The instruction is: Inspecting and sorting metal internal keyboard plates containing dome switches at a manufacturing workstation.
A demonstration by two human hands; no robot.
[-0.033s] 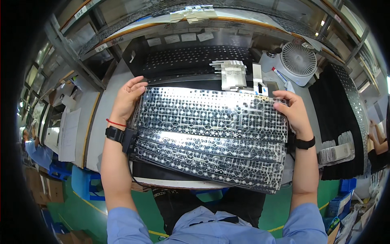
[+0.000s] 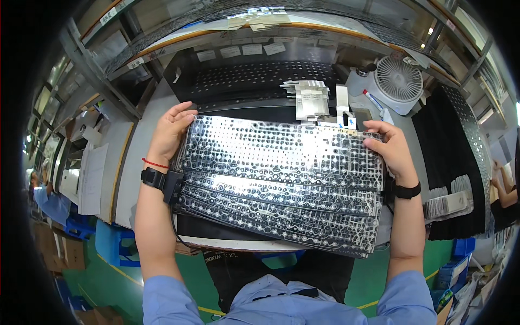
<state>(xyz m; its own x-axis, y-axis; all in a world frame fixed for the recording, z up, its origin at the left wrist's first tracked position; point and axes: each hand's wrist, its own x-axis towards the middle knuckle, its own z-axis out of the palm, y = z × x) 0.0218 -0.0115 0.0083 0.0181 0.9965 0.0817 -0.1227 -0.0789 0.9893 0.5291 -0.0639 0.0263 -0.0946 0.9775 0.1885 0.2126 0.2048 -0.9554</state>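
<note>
A fanned stack of keyboard membrane sheets (image 2: 271,189), clear with printed circuit tracks and dots, lies before me in overlapping layers. My left hand (image 2: 169,132) is closed on the far left corner, thumb near the edge and part of the fingers behind the sheets. At the far right corner my right hand (image 2: 392,147) pinches the top sheets, its thumb pressed on the upper face. Silvery flat connector tails (image 2: 312,102) stick out beyond the far edge, with another pale tail (image 2: 342,100) to their right. A black box (image 2: 173,187) with a cable sits by my left wrist.
A white fan (image 2: 398,81) stands at the far right, beside a bottle (image 2: 357,81) and a red-capped marker (image 2: 372,99). Black material (image 2: 449,141) with a stack of pale strips (image 2: 449,204) lies right. A perforated black panel (image 2: 260,76) and shelf (image 2: 325,30) rise behind.
The bright reflection on the top sheet has spread, and the sheet seems to have tilted very slightly. Both hands keep their places at the corners.
</note>
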